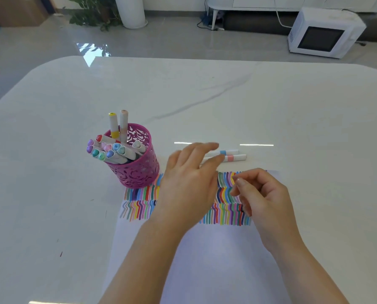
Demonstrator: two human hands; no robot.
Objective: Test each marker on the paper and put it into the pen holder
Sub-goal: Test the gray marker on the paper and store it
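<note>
A white sheet of paper (216,255) lies in front of me, its far part covered with rows of coloured test strokes. A pink cut-out pen holder (137,170) stands on the paper's far left corner, filled with several markers. Two white markers lie side by side beyond the paper: one with a blue band (227,152) and one with a pink band (233,158). My left hand (189,185) hovers over the paper with fingers stretched toward those two markers, holding nothing. My right hand (264,202) stays over the strokes with loosely curled fingers and holds nothing that I can see.
The white marble-look table (205,95) stretches far beyond the paper on all sides. Past its far edge on the floor are a white microwave (323,34), a potted plant (91,16) and a white cylinder (132,12).
</note>
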